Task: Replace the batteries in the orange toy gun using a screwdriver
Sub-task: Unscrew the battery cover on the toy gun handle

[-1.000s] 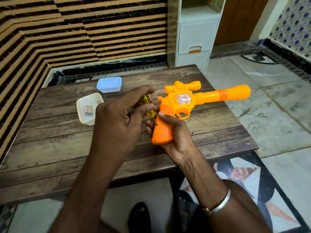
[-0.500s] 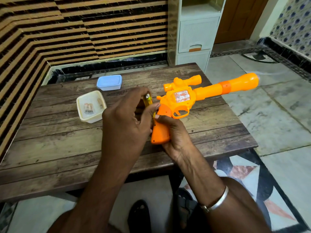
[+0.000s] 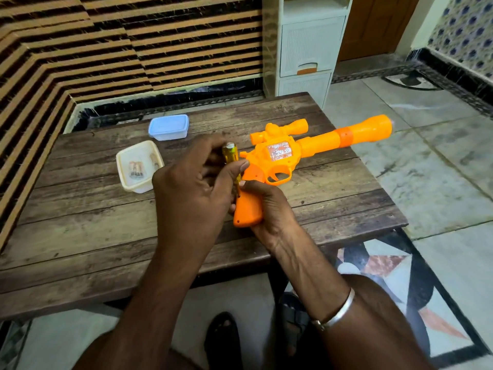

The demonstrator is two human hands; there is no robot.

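Wooden bench (image 3: 80, 222), striped wall (image 3: 106, 49) behind. Right hand (image 3: 269, 209) grips gun (image 3: 280, 156) by handle, over bench. Left hand (image 3: 192, 193) pinches screwdriver (image 3: 231, 153), tip at handle. Batteries (image 3: 136, 168) in open tub (image 3: 136, 186) nearby.

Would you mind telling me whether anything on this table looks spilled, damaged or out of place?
Nothing stands out. The right hand grips the orange toy gun, the left hand holds the yellow screwdriver to its grip, the batteries lie inside the open cream tub, and the blue-lidded tub sits upright, closed.
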